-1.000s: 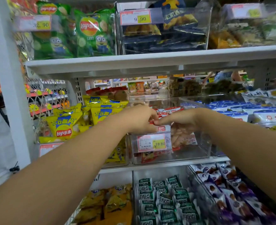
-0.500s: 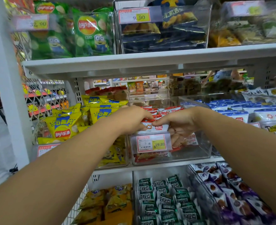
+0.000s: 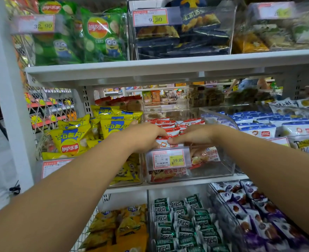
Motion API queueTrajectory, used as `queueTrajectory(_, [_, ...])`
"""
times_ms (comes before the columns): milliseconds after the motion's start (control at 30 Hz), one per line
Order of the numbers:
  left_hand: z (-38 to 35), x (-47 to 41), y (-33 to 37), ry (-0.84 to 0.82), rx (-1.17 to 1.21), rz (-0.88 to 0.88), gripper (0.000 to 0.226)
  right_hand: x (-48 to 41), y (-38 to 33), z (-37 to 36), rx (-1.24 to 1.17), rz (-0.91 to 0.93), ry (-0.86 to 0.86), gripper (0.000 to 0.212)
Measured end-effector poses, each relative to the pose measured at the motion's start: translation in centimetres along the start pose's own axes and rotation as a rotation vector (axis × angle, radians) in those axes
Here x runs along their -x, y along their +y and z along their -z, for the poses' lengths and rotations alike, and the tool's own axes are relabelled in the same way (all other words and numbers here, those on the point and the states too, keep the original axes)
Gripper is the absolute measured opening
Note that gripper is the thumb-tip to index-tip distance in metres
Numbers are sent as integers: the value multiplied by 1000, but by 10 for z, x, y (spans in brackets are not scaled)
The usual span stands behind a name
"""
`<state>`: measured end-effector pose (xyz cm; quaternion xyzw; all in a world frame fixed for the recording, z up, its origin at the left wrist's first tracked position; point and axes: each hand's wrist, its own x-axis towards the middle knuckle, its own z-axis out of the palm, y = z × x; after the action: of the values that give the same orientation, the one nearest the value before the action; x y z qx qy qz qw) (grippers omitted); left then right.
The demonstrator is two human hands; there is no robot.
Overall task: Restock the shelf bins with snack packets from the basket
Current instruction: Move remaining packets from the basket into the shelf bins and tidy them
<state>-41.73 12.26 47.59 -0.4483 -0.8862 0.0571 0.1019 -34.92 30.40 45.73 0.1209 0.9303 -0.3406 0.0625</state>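
A clear plastic bin [image 3: 211, 170] stands on the middle shelf with a 19.80 price tag on its front. Small red-and-white snack packets [image 3: 170, 127] lie in a row inside it. My left hand [image 3: 142, 136] and my right hand [image 3: 193, 136] meet over the bin's front edge. Both pinch the same front packet [image 3: 161, 143] from either side. The basket is not in view.
Yellow Lay's bags [image 3: 73, 139] fill the bin to the left, blue-and-white packets [image 3: 259, 127] the bin to the right. Green chip bags [image 3: 99, 35] sit on the shelf above. Green packets [image 3: 182, 222] and purple packets [image 3: 255, 215] lie in bins below.
Both hands have stayed at the front of the bin, shifting slightly toward me. More red-and-white packets now show lined up behind them.
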Motion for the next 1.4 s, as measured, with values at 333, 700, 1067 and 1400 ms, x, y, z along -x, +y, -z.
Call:
queueTrajectory(333, [2, 66, 39, 655, 207, -108, 31, 87, 17, -44, 273, 533, 842, 11])
queueTrajectory(700, [-237, 189, 177, -194, 732, -300, 16, 180, 189, -269, 137, 78, 110, 29])
queueTrajectory(1067, [-458, 218, 219, -763, 511, -176, 46, 192, 346, -413, 38, -507, -369, 39])
queueTrajectory(1400, [-521, 236, 246, -779, 175, -339, 94, 167, 381, -487, 254, -336, -426, 64])
